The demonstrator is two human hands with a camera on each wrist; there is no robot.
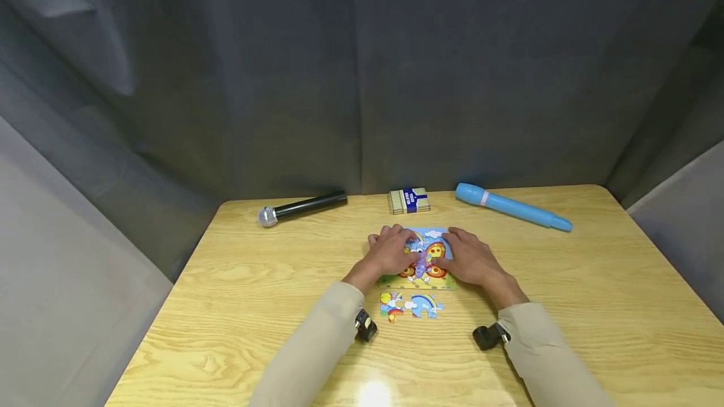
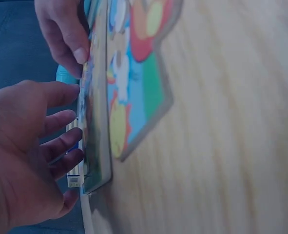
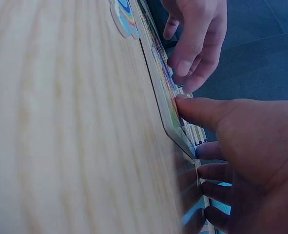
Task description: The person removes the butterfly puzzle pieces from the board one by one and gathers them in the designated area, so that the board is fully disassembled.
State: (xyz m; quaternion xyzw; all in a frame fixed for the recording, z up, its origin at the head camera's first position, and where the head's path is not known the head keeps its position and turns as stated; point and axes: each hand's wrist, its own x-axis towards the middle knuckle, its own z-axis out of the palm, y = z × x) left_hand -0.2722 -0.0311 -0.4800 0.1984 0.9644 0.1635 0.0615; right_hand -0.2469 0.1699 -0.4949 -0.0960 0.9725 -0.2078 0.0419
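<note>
A colourful jigsaw puzzle [image 1: 420, 281] with a butterfly picture lies flat in its thin board on the table. My left hand [image 1: 391, 252] is over its left part, fingers spread and slightly bent, fingertips right at the picture in the left wrist view. At the right edge is my right hand [image 1: 472, 258], its thumb on the picture and its other fingers reaching past the board's side toward the table in the right wrist view. Two loose groups of pieces lie just in front of the board: a yellow-and-red one [image 1: 391, 302] and a blue one with a rainbow [image 1: 425, 305].
Behind the puzzle lies a bundle of light sticks [image 1: 398, 202] with a blue wrapper. A black microphone [image 1: 310, 206] with a silver head is at the back left, and a long blue stick-shaped object [image 1: 517, 207] at the back right. A dark curtain [image 1: 362, 80] hangs behind the table.
</note>
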